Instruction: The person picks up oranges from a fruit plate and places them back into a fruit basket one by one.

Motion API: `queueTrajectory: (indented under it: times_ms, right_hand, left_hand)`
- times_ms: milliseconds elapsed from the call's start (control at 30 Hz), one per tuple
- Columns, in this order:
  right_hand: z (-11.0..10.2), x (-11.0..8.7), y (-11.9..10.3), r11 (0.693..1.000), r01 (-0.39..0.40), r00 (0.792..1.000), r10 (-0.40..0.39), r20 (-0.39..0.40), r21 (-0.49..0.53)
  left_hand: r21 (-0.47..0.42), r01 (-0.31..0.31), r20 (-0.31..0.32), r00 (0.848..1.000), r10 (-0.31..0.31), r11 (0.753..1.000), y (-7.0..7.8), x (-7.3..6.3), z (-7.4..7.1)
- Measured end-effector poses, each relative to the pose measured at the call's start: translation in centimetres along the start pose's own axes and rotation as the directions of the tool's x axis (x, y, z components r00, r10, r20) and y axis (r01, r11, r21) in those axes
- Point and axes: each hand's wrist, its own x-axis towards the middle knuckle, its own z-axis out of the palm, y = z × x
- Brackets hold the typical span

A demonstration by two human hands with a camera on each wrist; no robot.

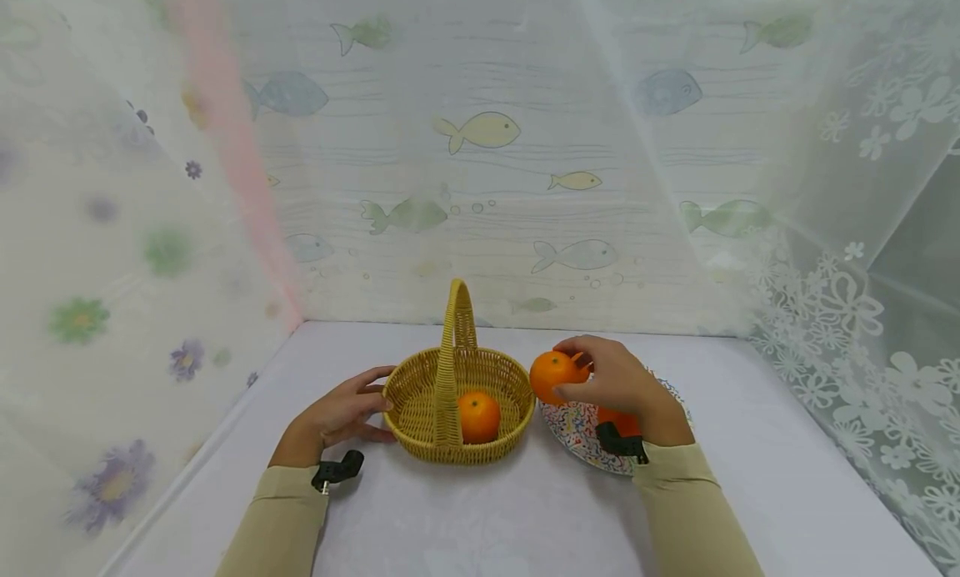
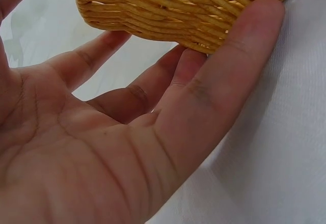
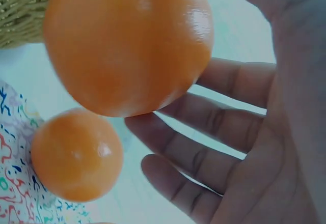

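A yellow wicker basket (image 1: 401, 439) with a tall arched handle stands near the middle of the table, one orange (image 1: 480, 417) inside it. At its left end is my left hand (image 1: 352, 410): the left wrist view shows the digits spread about the woven wall (image 2: 168, 15), gripping it. My right hand (image 1: 611, 381) holds a second orange (image 1: 553, 377) just right of the basket rim, over the edge of a patterned plate (image 1: 570, 431). Beneath that hand another orange (image 3: 76, 155) sits on the plate, partly hidden in the head view.
White cloth covers the table (image 1: 480, 519). A sheer curtain with printed fish (image 1: 487, 131) hangs behind it, flowered netting (image 1: 855, 310) at the right and flower-printed fabric (image 1: 187, 360) at the left. A small black device (image 1: 337, 469) is strapped at each wrist.
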Motion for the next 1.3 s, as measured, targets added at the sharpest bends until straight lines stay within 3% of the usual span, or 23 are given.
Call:
queueTrajectory:
  times_ms: [233,900,1033,1300]
  right_hand:
    - [0.8,0.3,-0.4,0.998,0.062,0.996,-0.063,-0.059,-0.011]
    - [3.5,1.1,-2.8,0.992,0.122,0.991,-0.123,-0.053,-0.019]
    - [4.2,1.3,-3.3,0.992,0.107,0.991,-0.112,-0.078,-0.067]
    - [5.5,1.6,-4.2,0.994,0.004,0.997,-0.011,-0.071,-0.107]
  left_hand:
    - [0.008,0.004,0.009,1.000,-0.004,1.000,0.2,-0.2,0.2]
    - [-0.018,0.008,0.038,0.999,-0.008,1.000,0.2,-0.2,0.0]
    - [-0.012,0.003,0.041,0.999,-0.003,1.000,0.2,-0.2,0.0]
    - [-0.017,0.005,0.033,0.999,-0.004,1.000,0.1,-0.2,0.0]
